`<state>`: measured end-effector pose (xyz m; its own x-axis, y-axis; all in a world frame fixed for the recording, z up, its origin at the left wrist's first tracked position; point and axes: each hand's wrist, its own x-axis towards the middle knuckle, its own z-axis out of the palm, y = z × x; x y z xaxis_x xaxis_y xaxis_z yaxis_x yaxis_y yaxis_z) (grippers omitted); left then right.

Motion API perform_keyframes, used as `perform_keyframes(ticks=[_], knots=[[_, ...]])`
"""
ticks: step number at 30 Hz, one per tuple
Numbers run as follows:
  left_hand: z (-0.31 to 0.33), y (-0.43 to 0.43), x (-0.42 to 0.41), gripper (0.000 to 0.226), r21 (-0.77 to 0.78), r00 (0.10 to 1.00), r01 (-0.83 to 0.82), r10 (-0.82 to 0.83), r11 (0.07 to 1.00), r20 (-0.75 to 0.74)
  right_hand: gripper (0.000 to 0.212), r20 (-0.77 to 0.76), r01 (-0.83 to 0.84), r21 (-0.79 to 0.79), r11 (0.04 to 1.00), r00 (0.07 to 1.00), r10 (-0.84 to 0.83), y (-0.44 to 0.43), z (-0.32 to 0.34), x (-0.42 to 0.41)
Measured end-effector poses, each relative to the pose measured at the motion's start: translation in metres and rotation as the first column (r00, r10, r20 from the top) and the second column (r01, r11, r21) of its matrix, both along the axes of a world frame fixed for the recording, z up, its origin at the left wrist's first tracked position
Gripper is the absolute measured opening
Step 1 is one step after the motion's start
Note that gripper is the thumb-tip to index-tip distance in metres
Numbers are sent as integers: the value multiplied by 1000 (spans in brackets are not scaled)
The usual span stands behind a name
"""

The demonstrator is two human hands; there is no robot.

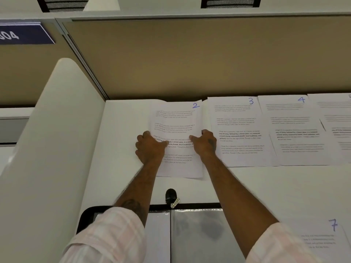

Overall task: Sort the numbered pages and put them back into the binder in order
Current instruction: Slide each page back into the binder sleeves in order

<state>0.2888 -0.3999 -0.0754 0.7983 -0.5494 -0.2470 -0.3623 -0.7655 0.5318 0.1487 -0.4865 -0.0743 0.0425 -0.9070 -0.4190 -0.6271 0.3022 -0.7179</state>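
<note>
Page 2 lies at the back of the white desk, held at both side edges. My left hand grips its left edge with the thumb on top. My right hand grips its right edge, thumb over the text. Another sheet shows under it to the left. Page 3, page 4 and a further page lie in a row to the right. Page 7 lies near the front right. The open binder with clear sleeves sits at the front, partly hidden by my arms.
A black binder clip with a silver tab sits just beyond the binder. A tan partition wall closes off the back of the desk. A rounded white divider stands on the left.
</note>
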Motion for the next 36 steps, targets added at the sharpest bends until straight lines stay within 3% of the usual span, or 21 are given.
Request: perform_keyframes(ticks=[4,7,15,20,22,26,31,33,36], knots=[[9,10,-3,50,-192,967,-115,66,975,-246,52,51,1,-7,1000,999,0,9,1,-13],[24,26,-13,32,-287,955,-139,53,948,-291,32,94,17,-27,999,995,-15,20,10,-29],[78,81,-44,29,-406,914,-233,56,884,-401,39,109,-4,-148,989,994,21,64,58,-78],[102,128,-66,20,-402,979,-70,-15,913,-205,34,168,-2,-219,976,985,40,111,90,-112],[107,146,-77,19,-385,993,10,-56,923,-106,42,202,2,-290,957,978,59,135,98,-123],[111,183,-106,23,-341,973,223,-190,913,129,51,15,-144,-477,867,985,172,179,103,-137],[120,227,-142,28,-326,922,331,-230,885,312,22,-217,-303,-471,828,950,224,227,116,-143],[124,241,-155,29,-316,903,361,-244,877,354,26,-211,-302,-465,832,951,227,245,123,-143],[129,271,-171,26,-292,867,410,-271,864,418,56,-149,-292,-457,840,956,252,287,142,-144]])
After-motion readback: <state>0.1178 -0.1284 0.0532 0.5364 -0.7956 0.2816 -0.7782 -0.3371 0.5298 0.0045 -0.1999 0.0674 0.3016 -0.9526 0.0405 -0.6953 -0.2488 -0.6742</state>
